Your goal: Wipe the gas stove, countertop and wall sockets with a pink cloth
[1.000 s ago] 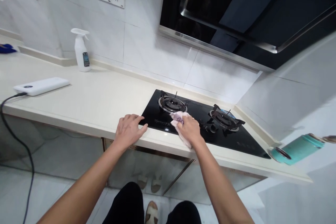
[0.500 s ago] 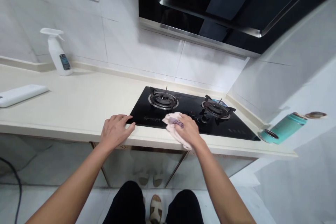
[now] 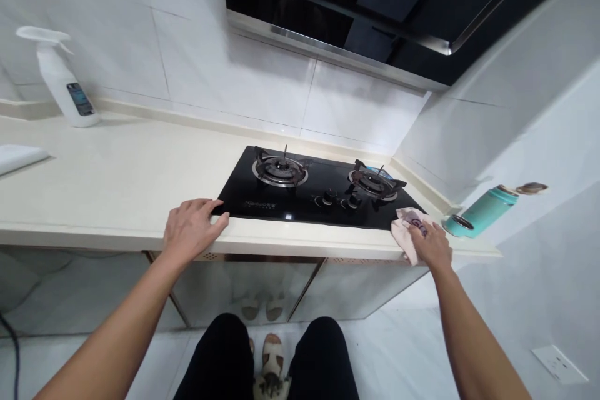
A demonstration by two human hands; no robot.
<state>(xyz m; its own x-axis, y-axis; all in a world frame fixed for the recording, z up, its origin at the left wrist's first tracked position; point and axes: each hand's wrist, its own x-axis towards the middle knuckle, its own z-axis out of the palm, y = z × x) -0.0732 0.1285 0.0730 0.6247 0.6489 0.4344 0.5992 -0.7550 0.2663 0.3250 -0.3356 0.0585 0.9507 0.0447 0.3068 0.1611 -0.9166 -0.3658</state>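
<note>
A black glass gas stove [image 3: 300, 207] with two burners is set in the cream countertop [image 3: 135, 181]. My right hand [image 3: 432, 244] grips a pale pink cloth [image 3: 404, 234] with purple print. It presses the cloth on the stove's front right corner, and part of the cloth hangs over the counter's front edge. My left hand [image 3: 193, 228] rests on the counter at the stove's front left corner, holding nothing, thumb and fingers apart. Two knobs [image 3: 330, 196] stand between the burners near the front.
A teal bottle [image 3: 491, 209] with its lid open stands on the counter's right end, beside a teal cup [image 3: 458, 225]. A white spray bottle [image 3: 65, 84] stands at the back left, a white flat object [image 3: 21, 157] nearer. The black range hood [image 3: 323, 6] overhangs the stove.
My right hand has slid the cloth rightward along the stove's front edge, from near the middle to the right corner. My left hand stays by the left corner. The view has shifted slightly.
</note>
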